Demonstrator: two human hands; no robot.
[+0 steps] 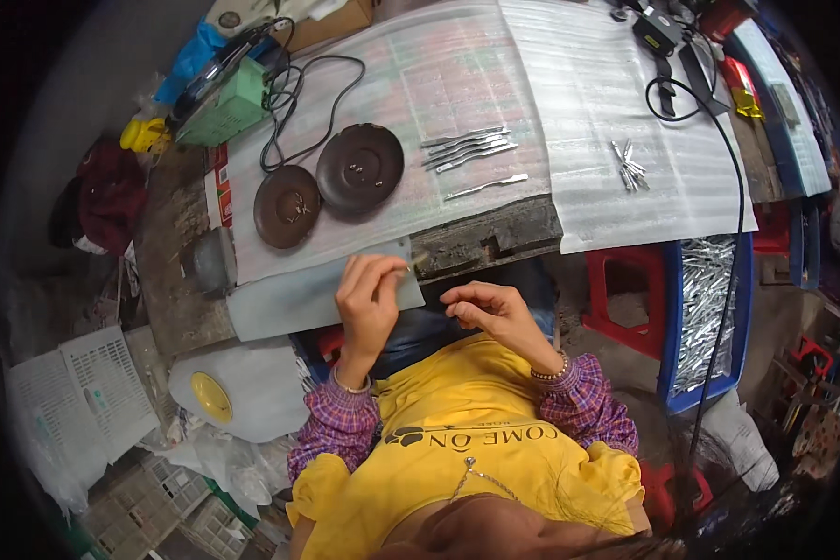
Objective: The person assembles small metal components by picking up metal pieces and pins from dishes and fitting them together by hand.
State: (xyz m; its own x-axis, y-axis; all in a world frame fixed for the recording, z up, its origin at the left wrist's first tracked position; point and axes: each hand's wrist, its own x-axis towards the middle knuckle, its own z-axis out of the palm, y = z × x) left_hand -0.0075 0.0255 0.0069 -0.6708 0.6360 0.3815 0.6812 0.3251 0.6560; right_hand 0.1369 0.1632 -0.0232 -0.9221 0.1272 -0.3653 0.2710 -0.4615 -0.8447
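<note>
My left hand (368, 297) is raised over the table's near edge, thumb and fingertips drawn together. A tiny glint shows at its fingertips, too small to name. To its right, my right hand (495, 313) is curled with thumb and index finger close in a pinch; whatever it may hold is hidden. Beyond my left hand stand a smaller brown dish (275, 229) with several tiny metal pieces and a larger brown dish (383, 149) with a few more. Several slim metal tool handles (467, 149) lie in a row on the foam sheet, one handle (485, 187) apart and nearer me.
A small heap of metal pieces (630, 168) lies on the white foam sheet (579, 93). A blue bin (667, 373) full of metal parts stands at the right beside a red stool (597, 280). Black cables (294, 145) run by a green basket (238, 101). A grey sheet (280, 303) covers the near-left edge.
</note>
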